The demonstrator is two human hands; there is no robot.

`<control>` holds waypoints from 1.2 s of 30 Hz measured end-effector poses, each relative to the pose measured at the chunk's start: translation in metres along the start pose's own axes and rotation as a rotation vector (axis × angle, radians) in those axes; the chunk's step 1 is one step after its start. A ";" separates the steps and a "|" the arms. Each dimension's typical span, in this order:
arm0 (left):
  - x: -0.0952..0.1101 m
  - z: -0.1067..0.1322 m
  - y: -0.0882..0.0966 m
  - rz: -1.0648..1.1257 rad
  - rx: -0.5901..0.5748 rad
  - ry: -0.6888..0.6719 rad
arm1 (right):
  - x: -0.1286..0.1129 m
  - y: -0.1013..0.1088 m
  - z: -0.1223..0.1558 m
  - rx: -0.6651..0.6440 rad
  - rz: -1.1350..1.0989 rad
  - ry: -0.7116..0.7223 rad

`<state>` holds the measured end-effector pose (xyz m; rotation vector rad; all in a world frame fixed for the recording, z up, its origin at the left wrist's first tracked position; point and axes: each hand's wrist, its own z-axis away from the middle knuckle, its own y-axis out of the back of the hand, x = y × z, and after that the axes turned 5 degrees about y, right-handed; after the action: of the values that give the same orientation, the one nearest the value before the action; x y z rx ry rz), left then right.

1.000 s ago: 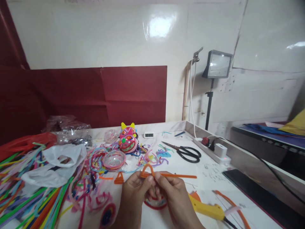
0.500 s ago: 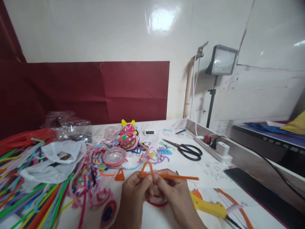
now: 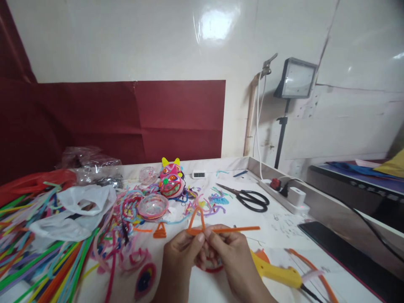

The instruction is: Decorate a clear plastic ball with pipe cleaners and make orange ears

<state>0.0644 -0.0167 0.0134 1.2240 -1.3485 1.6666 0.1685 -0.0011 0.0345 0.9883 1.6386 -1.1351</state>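
Observation:
Between my two hands is an orange pipe cleaner (image 3: 243, 229), bent into a pointed triangle on the left with its straight tail running right. My left hand (image 3: 181, 250) pinches the triangle's lower edge. My right hand (image 3: 229, 252) pinches the stem just beside it, fingertips nearly touching the left ones. A finished-looking orange triangle (image 3: 159, 230) of coiled pipe cleaner lies left of my hands. Beneath them a round red-rimmed piece (image 3: 210, 269) is partly hidden. The yellow glue gun (image 3: 277, 272) lies right of my right wrist.
Black-handled scissors (image 3: 249, 198) lie beyond my hands. Colourful pipe cleaners (image 3: 59, 269) and a white plastic bag (image 3: 78, 210) crowd the left. Decorated pink heads (image 3: 171, 181) and a clear bowl (image 3: 153, 207) stand behind. A power strip (image 3: 296, 206) and black phone-like slab (image 3: 347, 252) sit right.
The triangle's top has gone from a rounded loop to a sharper point. The straight tail has tilted to nearly level. Both hands keep their pinch in almost the same place.

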 end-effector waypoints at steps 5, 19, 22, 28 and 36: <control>-0.005 -0.001 0.000 0.016 0.006 0.008 | 0.008 0.000 -0.003 -0.045 -0.074 -0.043; -0.001 0.001 -0.002 0.019 0.060 0.004 | 0.006 -0.002 -0.001 0.040 -0.035 -0.034; -0.001 0.000 -0.002 0.024 0.067 0.021 | 0.008 -0.002 -0.001 0.007 -0.006 0.017; -0.006 -0.001 0.000 0.040 0.036 0.027 | 0.011 0.000 0.004 -0.070 0.091 0.096; -0.004 -0.001 0.004 -0.067 0.073 -0.023 | 0.008 0.007 0.007 -0.126 0.390 0.230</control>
<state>0.0625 -0.0167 0.0081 1.3193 -1.2562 1.6728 0.1744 -0.0045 0.0238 1.3229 1.5805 -0.6690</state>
